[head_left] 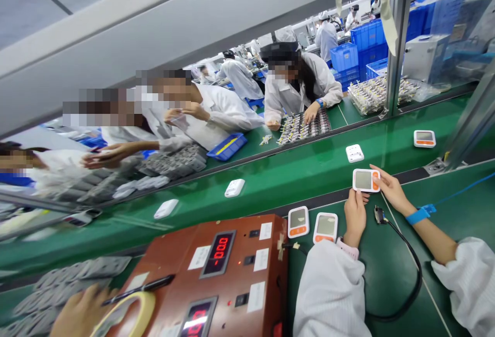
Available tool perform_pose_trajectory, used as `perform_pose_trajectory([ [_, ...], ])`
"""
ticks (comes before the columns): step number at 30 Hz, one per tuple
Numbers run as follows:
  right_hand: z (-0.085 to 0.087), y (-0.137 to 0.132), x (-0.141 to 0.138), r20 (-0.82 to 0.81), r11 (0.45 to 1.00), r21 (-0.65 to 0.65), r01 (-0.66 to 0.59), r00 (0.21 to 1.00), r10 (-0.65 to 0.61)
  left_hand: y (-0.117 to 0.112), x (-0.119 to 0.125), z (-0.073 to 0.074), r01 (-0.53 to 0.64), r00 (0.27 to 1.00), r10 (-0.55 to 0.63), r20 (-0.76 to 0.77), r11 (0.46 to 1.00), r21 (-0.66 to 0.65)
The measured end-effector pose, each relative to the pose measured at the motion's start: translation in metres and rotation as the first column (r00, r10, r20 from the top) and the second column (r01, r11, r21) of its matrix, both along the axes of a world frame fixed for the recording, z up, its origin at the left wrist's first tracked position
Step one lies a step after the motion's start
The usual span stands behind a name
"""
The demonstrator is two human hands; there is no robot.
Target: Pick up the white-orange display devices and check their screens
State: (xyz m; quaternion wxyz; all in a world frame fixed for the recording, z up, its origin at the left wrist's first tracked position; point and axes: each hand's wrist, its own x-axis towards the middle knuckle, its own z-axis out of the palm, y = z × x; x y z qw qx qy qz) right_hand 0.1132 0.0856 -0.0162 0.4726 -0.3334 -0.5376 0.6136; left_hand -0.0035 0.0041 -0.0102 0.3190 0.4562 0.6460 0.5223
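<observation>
Sleeve (330,293) nearest; device (363,180) between left grip (355,214) and right grip (392,190).

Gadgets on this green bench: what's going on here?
A person's left hand and right hand hold one white-and-orange gadget. Two more gadgets sit beside a brown box with a lit red display. A black cable lies between the person's arms. Across the bench, a co-worker has both hands at rows of small parts.

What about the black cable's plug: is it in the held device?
No, the plug sits apart from the device, which the left hand and right hand hold between them.
</observation>
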Motion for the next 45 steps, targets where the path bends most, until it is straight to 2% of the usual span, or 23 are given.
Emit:
perform_pose_trajectory([
  [15,-0.0013,-0.0001,0.0008,-0.020,1.000,0.017,0.012,1.000,-0.011,0.0001,0.0005,0.0012,0.009,1.000,-0.009,0.011,1.000,0.012],
  [23,-0.0011,0.0010,0.0010,0.034,0.999,0.041,0.021,0.999,-0.022,0.0005,0.0008,0.0009,-0.001,1.000,0.001,0.000,1.000,0.020],
  [45,0.0015,0.0001,0.0019,-0.006,1.000,0.013,0.011,1.000,-0.011,0.0012,0.0016,-0.0008,-0.008,1.000,0.008,0.018,1.000,0.010],
])
